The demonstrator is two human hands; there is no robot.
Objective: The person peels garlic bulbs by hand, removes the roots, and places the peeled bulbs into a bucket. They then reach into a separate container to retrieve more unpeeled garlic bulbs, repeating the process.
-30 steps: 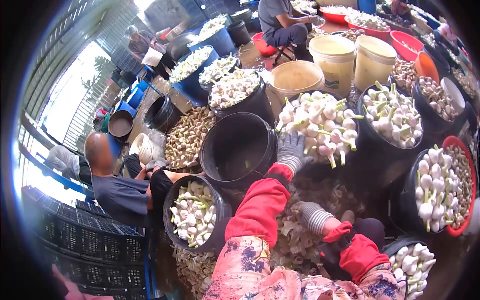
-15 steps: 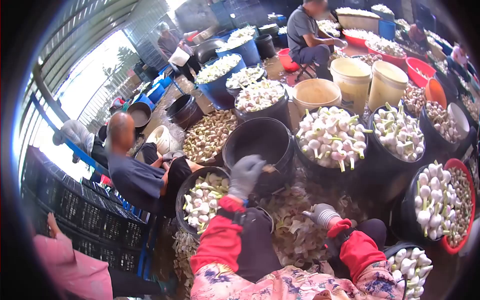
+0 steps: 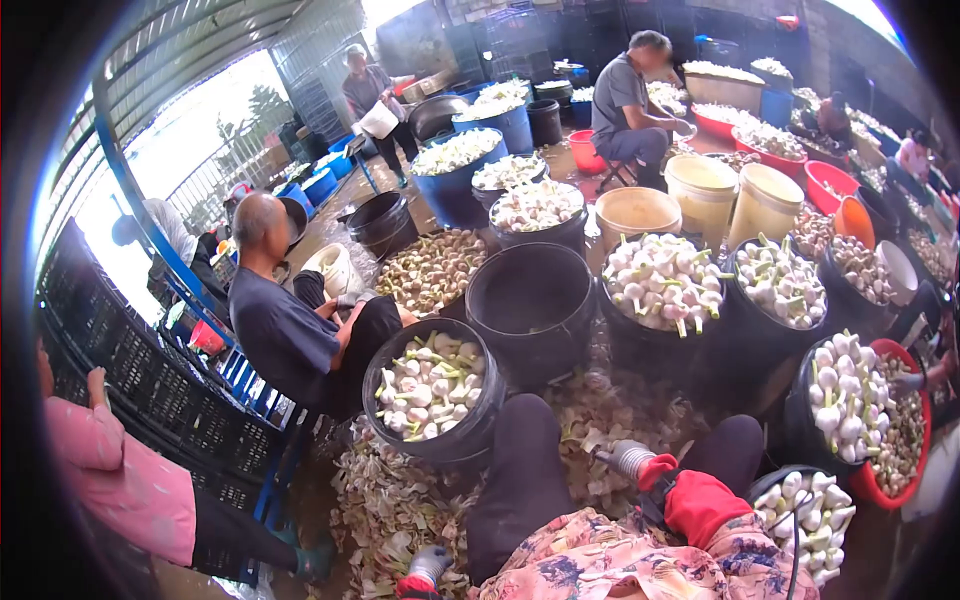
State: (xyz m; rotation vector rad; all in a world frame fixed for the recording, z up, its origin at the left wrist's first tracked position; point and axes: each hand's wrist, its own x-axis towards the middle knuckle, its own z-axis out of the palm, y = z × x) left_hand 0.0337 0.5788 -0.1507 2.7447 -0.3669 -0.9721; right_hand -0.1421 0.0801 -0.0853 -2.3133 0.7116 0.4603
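My left hand (image 3: 430,562), in a grey glove and red cuff, is low at the bottom edge, over loose garlic skins (image 3: 395,510). Its fingers are too small and blurred to read. Above my lap, my right hand (image 3: 628,458), in a striped grey glove, is closed around something dark and thin that I cannot make out. More garlic skins (image 3: 590,415) lie on the ground beyond it. Ahead to the left stands a black bucket of trimmed garlic bulbs (image 3: 430,388). A large black bucket (image 3: 530,335) is beside it, its dark inside facing me.
Garlic with stems fills black buckets (image 3: 664,284) ahead and right. A red tub (image 3: 905,478) holds small bulbs, with another person's gloved hand (image 3: 908,382) over it. A seated person (image 3: 285,310) is close on my left, by black crates (image 3: 150,390).
My left hand has dropped from near the large black bucket to the ground at lower left. My right hand stays above my lap. The view has shifted.
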